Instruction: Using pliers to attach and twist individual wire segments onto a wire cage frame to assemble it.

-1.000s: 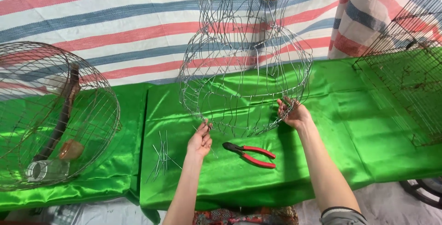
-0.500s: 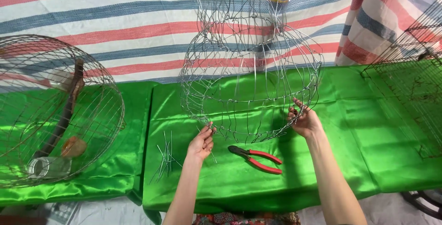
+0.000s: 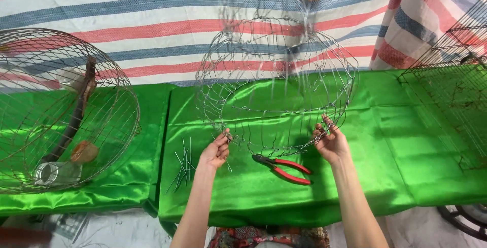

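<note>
- The left hand (image 3: 215, 152) pinched the lower rim of a round, half-built cage frame of thin grey wire (image 3: 276, 85) at its left side, fingers closed on the wire.
- The right hand (image 3: 331, 144) gripped the same lower rim at its right side, fingers curled shut around the wire.
- The 2 hands were well apart, with the frame's front edge spanning between them.
- The wire frame stood upright over the tabletop covered in shiny green satin cloth (image 3: 395, 167), its top reaching up in front of a red, white and blue striped tarpaulin (image 3: 127, 4).
- A pair of pliers with red handles (image 3: 284, 168) lay on the cloth between the hands, just below the frame's rim.
- A small bundle of short, straight wire pieces (image 3: 182, 167) lay on the cloth just left of the left hand.
- A finished domed wire cage (image 3: 61, 111) rested on its side at the far left, holding a dark wooden perch (image 3: 76, 116) and a clear glass cup (image 3: 53, 173).
- A rectangular wire mesh cage (image 3: 451, 91) stood at the far right.
</note>
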